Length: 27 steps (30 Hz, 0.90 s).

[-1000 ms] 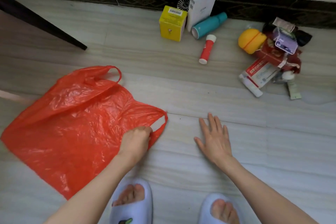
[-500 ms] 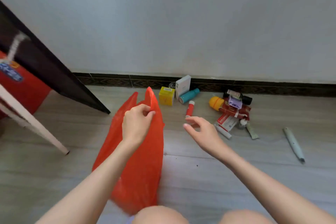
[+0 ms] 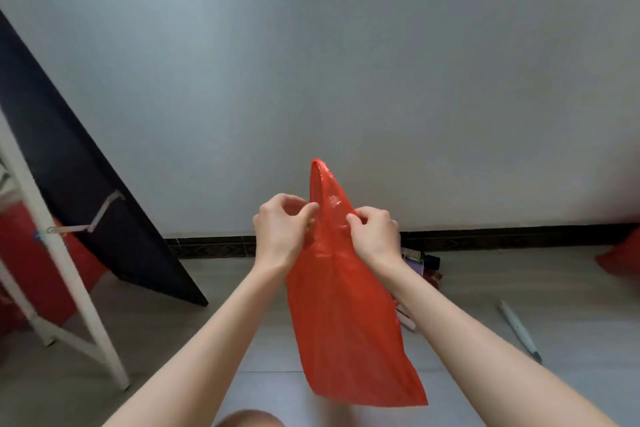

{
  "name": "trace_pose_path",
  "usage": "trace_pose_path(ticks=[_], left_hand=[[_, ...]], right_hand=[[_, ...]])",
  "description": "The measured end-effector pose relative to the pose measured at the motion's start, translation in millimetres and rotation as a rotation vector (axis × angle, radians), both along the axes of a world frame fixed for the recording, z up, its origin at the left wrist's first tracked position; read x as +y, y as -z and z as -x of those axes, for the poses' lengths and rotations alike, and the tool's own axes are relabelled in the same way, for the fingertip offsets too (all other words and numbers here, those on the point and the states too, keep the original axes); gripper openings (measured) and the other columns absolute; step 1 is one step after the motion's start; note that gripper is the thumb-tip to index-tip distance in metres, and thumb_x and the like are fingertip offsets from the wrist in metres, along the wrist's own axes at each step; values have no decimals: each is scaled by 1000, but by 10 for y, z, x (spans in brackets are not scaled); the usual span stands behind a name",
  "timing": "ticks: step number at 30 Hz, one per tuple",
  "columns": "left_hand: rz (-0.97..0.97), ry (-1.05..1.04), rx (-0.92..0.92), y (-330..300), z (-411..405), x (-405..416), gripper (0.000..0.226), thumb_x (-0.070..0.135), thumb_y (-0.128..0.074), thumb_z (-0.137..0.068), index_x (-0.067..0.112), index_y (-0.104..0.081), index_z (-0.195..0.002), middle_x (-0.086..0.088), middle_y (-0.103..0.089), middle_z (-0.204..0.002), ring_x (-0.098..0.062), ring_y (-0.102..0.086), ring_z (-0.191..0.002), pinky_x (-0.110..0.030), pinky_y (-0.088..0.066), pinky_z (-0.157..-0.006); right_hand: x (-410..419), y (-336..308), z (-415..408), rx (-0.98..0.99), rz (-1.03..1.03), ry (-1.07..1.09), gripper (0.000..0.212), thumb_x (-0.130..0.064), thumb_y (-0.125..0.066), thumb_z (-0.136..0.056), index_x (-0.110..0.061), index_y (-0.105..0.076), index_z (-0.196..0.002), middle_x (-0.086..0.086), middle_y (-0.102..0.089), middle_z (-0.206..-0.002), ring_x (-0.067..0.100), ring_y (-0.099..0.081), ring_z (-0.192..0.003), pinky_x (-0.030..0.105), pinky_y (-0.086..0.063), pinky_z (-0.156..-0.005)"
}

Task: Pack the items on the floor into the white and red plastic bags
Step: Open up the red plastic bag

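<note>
Opening red plastic bag point(image 3: 346, 305): my left hand point(image 3: 280, 232) and right hand point(image 3: 375, 236) fingers pinching mouth layers; should rub apart, pull sideways.

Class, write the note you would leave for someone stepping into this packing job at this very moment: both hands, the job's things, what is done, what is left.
Left hand: pinch grip on the red plastic bag near its top.
Right hand: pinch grip on the opposite side, same height.
Bag: held up in the air, hanging flat, mouth not yet spread.
Items: on the floor by the baseboard, mostly hidden behind the bag; a white pen-like thing lies apart to the right.
Done: bag picked up.
Left: open the bag, pack everything. No white bag in view.
</note>
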State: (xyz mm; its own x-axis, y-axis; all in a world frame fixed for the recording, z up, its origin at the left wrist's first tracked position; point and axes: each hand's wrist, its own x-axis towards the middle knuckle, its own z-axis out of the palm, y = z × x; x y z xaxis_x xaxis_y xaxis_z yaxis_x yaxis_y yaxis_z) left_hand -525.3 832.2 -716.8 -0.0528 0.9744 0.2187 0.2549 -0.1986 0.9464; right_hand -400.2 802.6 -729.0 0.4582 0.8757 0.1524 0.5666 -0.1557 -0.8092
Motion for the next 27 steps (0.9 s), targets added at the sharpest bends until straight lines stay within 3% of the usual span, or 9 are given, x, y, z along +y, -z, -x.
trace_pose_path(ticks=[2,5,9,12,14,16,18,23,27], left_hand=[[-297,-26,279,28,68,-84,25,18,-71,-77,11,-57,-97,1,-59,-94,-15,-57,-89,-27,-45,-82],[-670,151,709,88,123,12,60,26,-69,-75,22,-43,-129,-4,-46,-130,-21,-34,-124,-37,-30,-102],[-790,400,988,113,-9,216,73,42,-59,-70,33,-25,-134,-2,-41,-143,-28,-23,-139,-55,-14,-110],[-900,489,1005,267,-99,300,64,35,-56,-77,23,-30,-134,-5,-56,-127,-21,-36,-131,-50,-16,-112],[-904,525,944,311,-124,263,50,27,-42,-83,22,-32,-132,-8,-59,-113,-23,-51,-115,-42,-22,-109],[-819,566,827,312,-127,173,42,26,-31,-84,23,-37,-125,-9,-58,-98,-25,-60,-89,-27,-37,-93],[-739,603,760,310,-99,126,40,29,-29,-85,20,-46,-120,-10,-55,-91,-26,-60,-72,-25,-40,-71],[-593,699,794,445,-15,239,52,42,-36,-83,11,-61,-117,-9,-56,-91,-25,-60,-75,-22,-39,-69],[-522,537,670,433,17,253,33,43,-52,-81,17,-72,-83,-3,-62,-77,-15,-58,-69,-20,-41,-66]], right_hand=[[-5,-33,-126,29,-41,-41,24,-19,-45,-94,-9,-67,-97,14,-69,-100,31,-58,-99,32,-41,-76],[-22,-24,-341,45,-56,-217,23,-12,-43,-95,-8,-65,-97,8,-67,-96,21,-58,-93,29,-41,-80],[-17,-10,-570,9,19,-427,21,-10,-42,-95,-7,-63,-92,13,-67,-93,14,-55,-85,32,-45,-83],[-53,-46,-708,-26,67,-475,21,-10,-41,-96,-16,-61,-89,-1,-63,-85,7,-52,-81,15,-40,-75],[-69,-51,-747,-8,93,-509,22,-11,-42,-96,-16,-62,-93,-3,-62,-87,6,-53,-81,12,-40,-74],[-56,-5,-721,-47,94,-502,22,-12,-44,-95,-17,-65,-94,-2,-65,-90,8,-57,-85,20,-43,-81],[-11,75,-662,-189,55,-420,21,-15,-48,-92,-21,-68,-94,-2,-69,-94,13,-60,-91,28,-46,-86],[91,217,-563,-424,88,-311,20,-28,-53,-90,-31,-70,-100,0,-64,-107,20,-50,-108,43,-36,-98],[128,270,-459,-421,128,-276,19,-32,-54,-89,-31,-70,-100,1,-60,-108,20,-46,-110,38,-33,-94]])
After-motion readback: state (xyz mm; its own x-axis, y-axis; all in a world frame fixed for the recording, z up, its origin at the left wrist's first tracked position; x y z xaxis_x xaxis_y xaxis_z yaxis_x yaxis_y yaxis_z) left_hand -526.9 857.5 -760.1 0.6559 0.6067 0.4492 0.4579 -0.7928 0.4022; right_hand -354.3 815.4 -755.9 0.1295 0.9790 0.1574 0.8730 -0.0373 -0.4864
